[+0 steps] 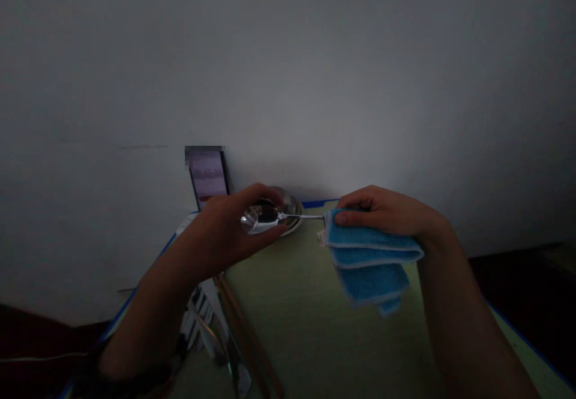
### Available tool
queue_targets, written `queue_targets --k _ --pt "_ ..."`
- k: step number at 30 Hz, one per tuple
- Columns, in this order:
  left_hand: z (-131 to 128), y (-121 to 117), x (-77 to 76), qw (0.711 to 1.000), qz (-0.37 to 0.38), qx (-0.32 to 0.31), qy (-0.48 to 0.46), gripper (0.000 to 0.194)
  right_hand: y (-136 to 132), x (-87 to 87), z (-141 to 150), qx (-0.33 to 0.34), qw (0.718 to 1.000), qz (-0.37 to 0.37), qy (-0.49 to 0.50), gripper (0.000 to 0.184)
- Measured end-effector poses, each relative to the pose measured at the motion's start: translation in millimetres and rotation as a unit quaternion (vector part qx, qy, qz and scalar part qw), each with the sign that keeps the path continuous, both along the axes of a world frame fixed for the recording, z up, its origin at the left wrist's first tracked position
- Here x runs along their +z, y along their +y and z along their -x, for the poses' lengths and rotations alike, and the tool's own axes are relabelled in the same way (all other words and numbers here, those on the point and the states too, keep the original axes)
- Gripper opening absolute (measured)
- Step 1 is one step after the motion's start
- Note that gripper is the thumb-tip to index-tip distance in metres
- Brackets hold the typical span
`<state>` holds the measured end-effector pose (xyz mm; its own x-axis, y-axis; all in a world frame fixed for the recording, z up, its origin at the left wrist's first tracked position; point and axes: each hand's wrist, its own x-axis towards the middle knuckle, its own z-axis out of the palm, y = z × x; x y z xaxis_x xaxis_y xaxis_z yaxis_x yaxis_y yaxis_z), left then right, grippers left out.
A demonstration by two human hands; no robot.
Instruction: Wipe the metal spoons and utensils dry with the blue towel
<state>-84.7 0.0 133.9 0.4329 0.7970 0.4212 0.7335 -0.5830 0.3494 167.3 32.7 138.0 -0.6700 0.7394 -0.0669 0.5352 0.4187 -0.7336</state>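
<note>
A shiny metal spoon lies level in the air, its bowl to the left and its thin handle running right into the cloth. My left hand curves around the bowl, fingers above and thumb below, spread apart; whether the palm touches the bowl is hard to see. On the right, my right hand pinches a folded blue cloth around the handle's end. The cloth's lower folds hang down over the table.
Behind my left hand a round metal bowl stands near the wall. A phone leans there too. Several pieces of metal cutlery and brown chopsticks lie at the left of the green table, partly under my left arm.
</note>
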Motion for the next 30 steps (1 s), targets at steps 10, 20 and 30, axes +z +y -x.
queue_targets --k 10,20,30 --pt "-5 -2 2.3 1.000 -0.004 0.001 0.001 0.024 1 0.9 2 0.012 1.000 -0.018 -0.011 0.031" --pt "-9 -2 4.8 1.000 -0.006 -0.007 0.015 0.021 1 1.5 5 0.030 1.000 -0.004 -0.002 0.028" --pt "-28 1 -7.5 0.999 -0.001 -0.021 0.049 0.030 2 1.6 12 0.062 0.998 0.004 0.002 0.030"
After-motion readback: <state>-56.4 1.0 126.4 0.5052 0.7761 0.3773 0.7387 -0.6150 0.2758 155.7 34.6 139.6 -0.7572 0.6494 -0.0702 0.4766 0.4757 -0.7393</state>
